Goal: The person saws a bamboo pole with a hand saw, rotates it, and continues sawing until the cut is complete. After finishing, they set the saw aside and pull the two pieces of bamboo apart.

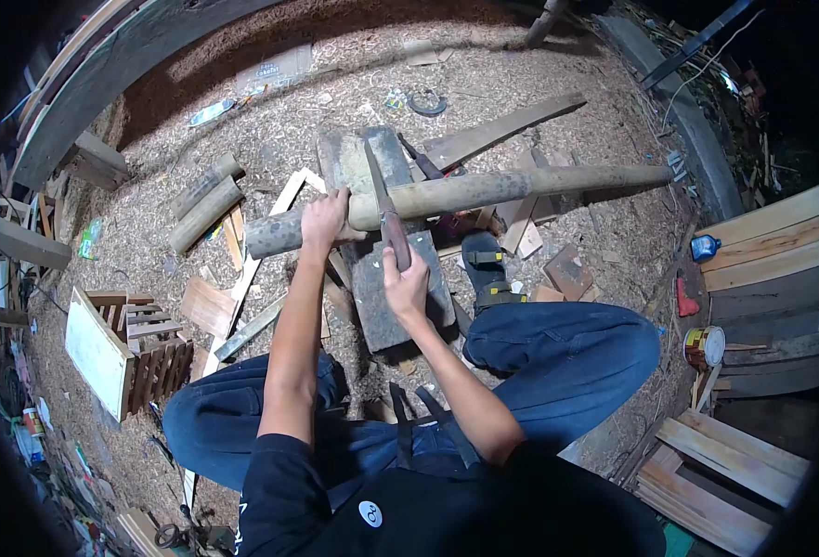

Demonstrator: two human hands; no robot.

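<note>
A long bamboo pole (456, 195) lies across a worn wooden block (363, 162) on the ground between my feet. My left hand (325, 221) is wrapped over the pole near its thick left end, pressing on it. My right hand (406, 283) grips the brown wooden handle of a machete (377, 181). The machete's blade points away from me and crosses over the pole just right of my left hand. The pole's thinner end stretches off to the right. A second block (400, 311) sits under my right hand, closer to me.
Two short bamboo pieces (203, 204) lie to the left. A plank (507, 130) lies beyond the pole, with wood offcuts (569, 271) near my sandalled foot (488, 274). A slatted wooden piece (126, 348) stands at left; a can (704, 347) and boards (772, 241) are at right.
</note>
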